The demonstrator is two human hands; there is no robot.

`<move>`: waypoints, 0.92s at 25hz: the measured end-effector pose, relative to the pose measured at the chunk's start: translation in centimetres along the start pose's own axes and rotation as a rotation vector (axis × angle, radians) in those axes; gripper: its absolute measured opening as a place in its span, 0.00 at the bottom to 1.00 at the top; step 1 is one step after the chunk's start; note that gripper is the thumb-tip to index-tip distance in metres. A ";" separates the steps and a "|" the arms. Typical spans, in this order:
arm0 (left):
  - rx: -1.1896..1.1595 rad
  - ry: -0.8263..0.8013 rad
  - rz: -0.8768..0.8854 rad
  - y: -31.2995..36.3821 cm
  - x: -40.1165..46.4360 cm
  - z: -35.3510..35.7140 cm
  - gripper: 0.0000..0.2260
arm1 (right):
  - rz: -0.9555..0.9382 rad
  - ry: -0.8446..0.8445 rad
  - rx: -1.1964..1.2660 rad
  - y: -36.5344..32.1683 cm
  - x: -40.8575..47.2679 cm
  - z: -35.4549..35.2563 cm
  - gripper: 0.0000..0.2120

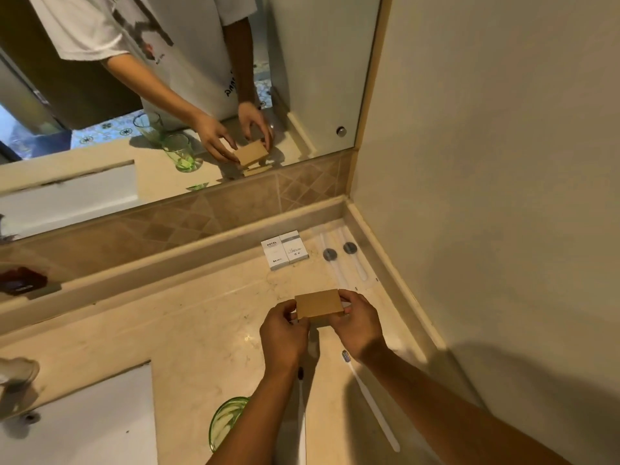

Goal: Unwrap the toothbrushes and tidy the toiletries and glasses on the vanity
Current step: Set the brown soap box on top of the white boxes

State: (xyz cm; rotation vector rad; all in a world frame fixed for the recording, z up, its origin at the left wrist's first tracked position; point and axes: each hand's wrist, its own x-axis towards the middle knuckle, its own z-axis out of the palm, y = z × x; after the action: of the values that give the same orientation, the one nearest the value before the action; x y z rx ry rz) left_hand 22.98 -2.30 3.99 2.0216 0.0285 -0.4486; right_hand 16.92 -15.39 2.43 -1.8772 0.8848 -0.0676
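Observation:
I hold a flat brown cardboard box over the vanity top, my left hand on its left end and my right hand on its right end. Two white hotel boxes lie side by side near the back ledge. Right of them lie two clear wrapped items with grey discs. An unwrapped white toothbrush lies under my right forearm; a second one with a dark head lies by my left wrist. A green glass stands under my left forearm.
A white sink basin takes the lower left. The mirror above the tiled backsplash reflects my hands, the box and two green glasses. A wall closes the right side. A dark red object sits on the ledge at left.

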 end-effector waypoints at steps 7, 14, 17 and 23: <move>0.052 0.085 -0.008 0.7 6.2 -1.4 0.17 | -0.193 0.007 -0.013 -3.1 5.3 3.0 0.24; 0.060 0.131 -0.013 1.9 12.6 -1.3 0.16 | -0.208 0.022 -0.103 -5.2 12.4 5.7 0.24; 0.100 0.139 -0.004 1.9 14.8 -1.1 0.16 | -0.212 0.036 -0.178 -5.8 14.7 6.7 0.22; 0.221 0.154 0.104 1.1 17.0 -0.2 0.16 | -0.346 0.073 -0.227 -5.0 16.7 7.8 0.16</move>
State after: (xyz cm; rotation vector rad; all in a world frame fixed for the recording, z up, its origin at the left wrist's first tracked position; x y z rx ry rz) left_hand 39.11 -5.57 -0.53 2.2599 -0.0335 -0.2378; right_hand 35.05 -18.30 -2.82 -2.2380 0.6278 -0.2578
